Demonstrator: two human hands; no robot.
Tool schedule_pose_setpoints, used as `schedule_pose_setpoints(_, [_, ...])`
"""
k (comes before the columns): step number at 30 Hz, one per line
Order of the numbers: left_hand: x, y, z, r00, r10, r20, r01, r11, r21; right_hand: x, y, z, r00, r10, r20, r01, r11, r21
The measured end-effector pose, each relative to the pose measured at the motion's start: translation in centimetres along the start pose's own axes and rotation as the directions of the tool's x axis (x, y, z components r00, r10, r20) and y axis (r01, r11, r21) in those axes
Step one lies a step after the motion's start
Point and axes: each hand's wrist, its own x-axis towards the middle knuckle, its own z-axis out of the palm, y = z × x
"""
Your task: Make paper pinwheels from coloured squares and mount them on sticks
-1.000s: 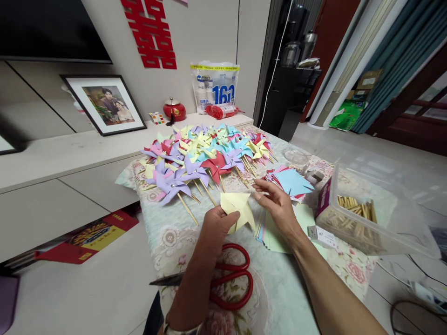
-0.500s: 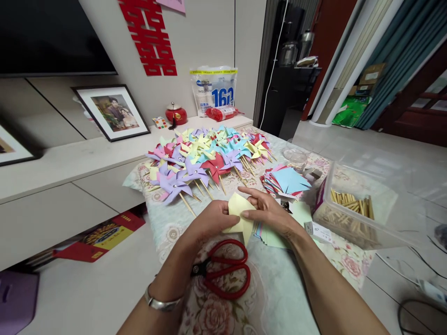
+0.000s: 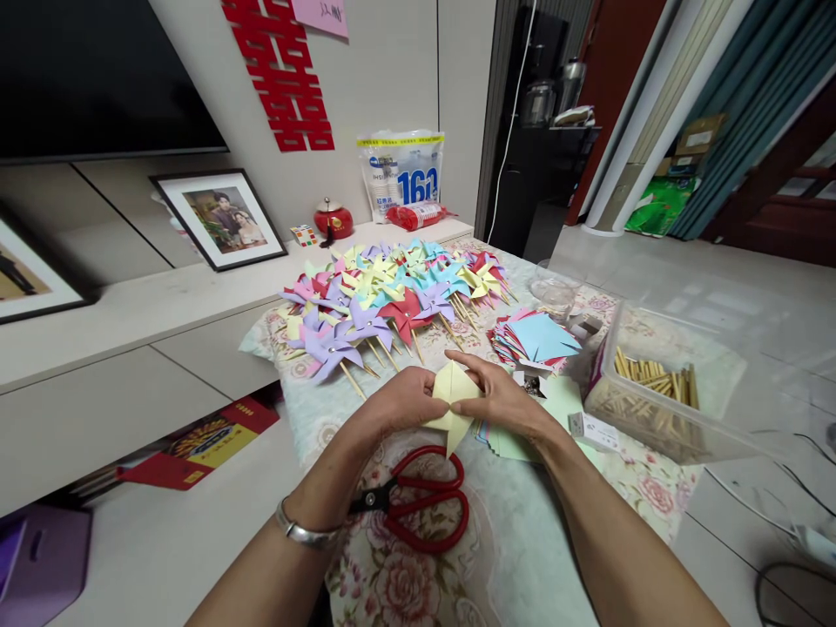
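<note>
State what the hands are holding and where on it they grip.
Both hands hold one yellow paper: the left hand grips its left edge, the right hand its right side, fingers across the top.

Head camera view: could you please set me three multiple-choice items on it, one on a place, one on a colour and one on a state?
1. Where do the scissors lie?
A. Inside the clear box
B. On the cloth, nearer the person than the hands
C. On the pinwheels

2. What colour is the paper held in both hands?
A. Pale yellow
B. Red
C. Purple

3. How are the left hand and right hand?
A. Both resting flat
B. Only one touches the paper
C. Both pinch the paper

Answers: B, red handles sit below the hands; A, the sheet is pale yellow; C, fingers of both close on it.
</note>
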Motion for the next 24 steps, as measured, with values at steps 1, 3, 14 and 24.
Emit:
schedule_pose_setpoints(1, [0.1,0.0,0.0,1.000,0.005,0.001,-0.005,1.000,0.002,0.1,0.1,0.0,1.000,-0.008,-0.007,0.007,1.000,-0.015])
schedule_pose_setpoints(3, [0.2,0.1,0.0,1.000,0.013,0.002,-0.013,1.000,0.005,0.2,0.3,0.0,1.000,-0.023,-0.019,0.022,0.999,-0.043])
schedule_pose_setpoints(14, [0.1,1.0,-0.2,1.000,0.015,0.012,-0.015,1.000,0.022,0.0,-0.4,0.1,0.999,-0.025,-0.022,0.023,0.997,-0.074])
schedule_pose_setpoints(24, [-0.6,1.4,0.9,0.817,-0.037,-0.575,-0.200,0.918,-0.343,0.1,-0.9,0.0,0.967,-0.046,-0.249,0.114,0.958,0.265])
